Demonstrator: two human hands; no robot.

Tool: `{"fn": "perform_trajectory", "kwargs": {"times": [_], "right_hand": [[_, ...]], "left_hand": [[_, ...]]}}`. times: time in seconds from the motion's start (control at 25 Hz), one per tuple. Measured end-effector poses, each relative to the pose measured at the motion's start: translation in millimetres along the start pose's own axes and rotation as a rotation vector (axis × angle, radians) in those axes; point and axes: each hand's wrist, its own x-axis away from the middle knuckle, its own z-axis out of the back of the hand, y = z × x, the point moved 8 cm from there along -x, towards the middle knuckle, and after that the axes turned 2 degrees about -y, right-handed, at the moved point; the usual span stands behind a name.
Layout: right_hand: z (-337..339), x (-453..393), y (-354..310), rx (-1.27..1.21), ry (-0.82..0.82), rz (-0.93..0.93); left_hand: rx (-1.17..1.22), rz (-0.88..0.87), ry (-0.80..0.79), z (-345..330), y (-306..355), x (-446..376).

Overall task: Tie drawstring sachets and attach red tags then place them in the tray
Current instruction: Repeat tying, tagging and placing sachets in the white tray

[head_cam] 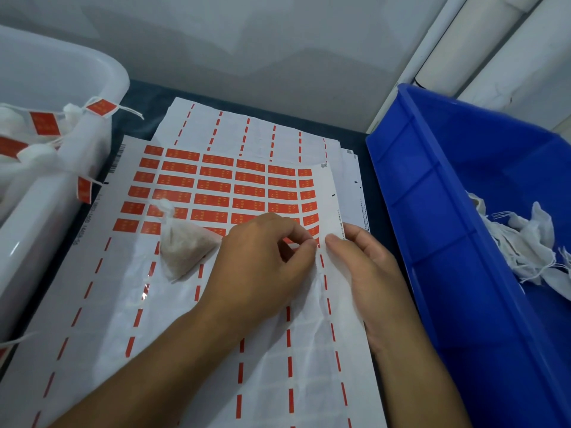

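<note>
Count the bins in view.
2: a white tray at the left holding tagged sachets, and a blue bin at the right holding white sachets. Others may lie outside the frame.

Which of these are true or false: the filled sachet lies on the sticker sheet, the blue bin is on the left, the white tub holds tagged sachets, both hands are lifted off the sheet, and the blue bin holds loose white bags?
1. The filled sachet lies on the sticker sheet. True.
2. The blue bin is on the left. False: it stands on the right.
3. The white tub holds sachets with red tags. True.
4. Both hands are off the sheet. False: the left hand and right hand work at its edge.
5. The blue bin holds loose white bags. True.
</note>
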Motion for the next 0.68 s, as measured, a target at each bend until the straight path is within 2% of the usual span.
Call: {"fn": "perform_trajectory", "kwargs": {"times": [0.32, 0.52, 0.68], "right_hand": [[7.2, 5.2, -10.0, 0.118, 0.053, 0.115], [16.9, 5.3, -14.1, 0.293, 0.094, 0.163], [20.2, 4.7, -17.8, 0.453, 0.111, 0.179]], "left_hand": [[-0.062, 0.052, 0.024, -6.8, -8.4, -3.5], [-0.026, 0.072, 0.052, -0.8, -11.1, -4.0], [-0.039, 0.016, 0.115, 16.2, 1.0, -1.3]]}}
